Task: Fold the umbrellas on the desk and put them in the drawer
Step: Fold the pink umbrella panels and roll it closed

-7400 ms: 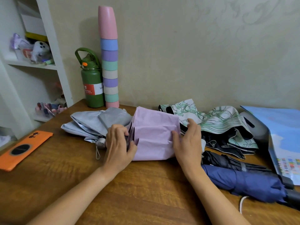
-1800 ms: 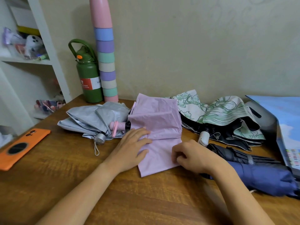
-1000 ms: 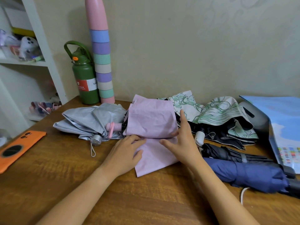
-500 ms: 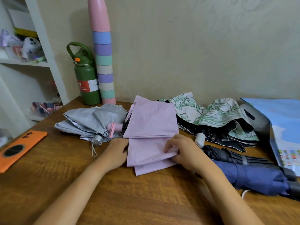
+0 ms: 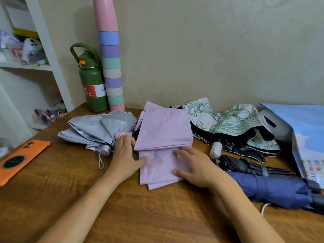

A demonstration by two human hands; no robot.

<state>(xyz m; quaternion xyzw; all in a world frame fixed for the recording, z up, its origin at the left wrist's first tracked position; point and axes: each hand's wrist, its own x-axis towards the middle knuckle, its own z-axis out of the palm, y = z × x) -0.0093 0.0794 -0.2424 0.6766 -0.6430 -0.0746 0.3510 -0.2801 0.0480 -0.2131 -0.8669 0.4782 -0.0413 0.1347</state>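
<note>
Mid-frame, the left hand [image 5: 124, 157] and right hand [image 5: 193, 165] press flat, fingers spread, on the half-folded pink umbrella [image 5: 163, 137]; others apparently await, no drawer visible.

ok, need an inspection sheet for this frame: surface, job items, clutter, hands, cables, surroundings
Surface: wooden desk, bare at the near edge.
Job's things: lilac umbrella centre, canopy pleated flat; grey umbrella to its left, loosely bunched; floral umbrella sprawled behind right; black umbrella and navy umbrella rolled at right. Drawer: nothing seen.
Clutter: orange phone case, green bottle, stacked cups, blue booklet.
Hands: left hand and right hand lie flat on the lilac folds, fingers straight.
Cables: white cord beside the navy umbrella.
Surroundings: beige wall, white shelf at left.
</note>
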